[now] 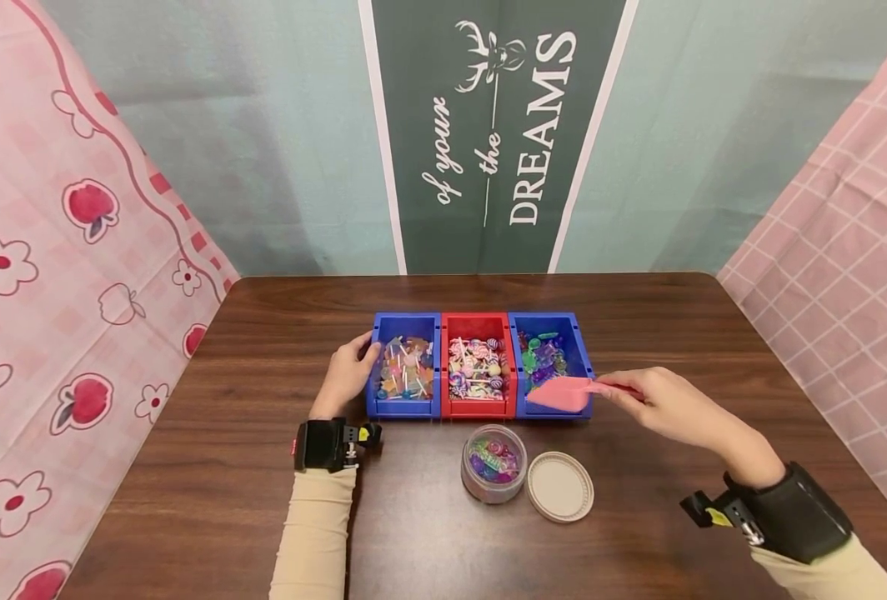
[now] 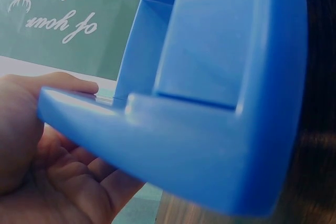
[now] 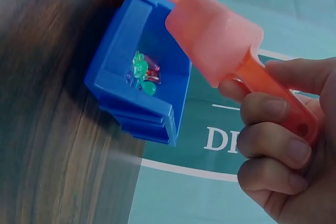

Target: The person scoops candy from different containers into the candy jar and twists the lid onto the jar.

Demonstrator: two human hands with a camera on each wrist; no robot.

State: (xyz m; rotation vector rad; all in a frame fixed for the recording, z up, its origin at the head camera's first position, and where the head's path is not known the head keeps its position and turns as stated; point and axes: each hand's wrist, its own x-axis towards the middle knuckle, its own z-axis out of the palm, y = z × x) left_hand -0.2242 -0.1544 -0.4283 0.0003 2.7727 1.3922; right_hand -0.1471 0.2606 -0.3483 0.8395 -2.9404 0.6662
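My right hand (image 1: 672,406) grips the handle of a pink scoop (image 1: 563,395), fingers curled round it in the right wrist view. The scoop hangs over the front of the right blue bin (image 1: 580,360), which holds green and purple clear beads; whether anything lies in the scoop cannot be told. At the other end, my left hand (image 1: 344,377) holds the side wall of the left blue bin (image 2: 184,140), thumb at the rim and fingers outside. That bin holds small star-shaped and lollipop pieces (image 1: 406,367). Between them, a red bin (image 1: 478,408) holds striped candy-like pieces.
A clear round jar (image 1: 493,492) with colourful pieces inside stands open in front of the red bin. Its pale lid (image 1: 560,487) lies just right of it on the dark wooden table (image 1: 226,500). Printed cloths hang behind and at both sides.
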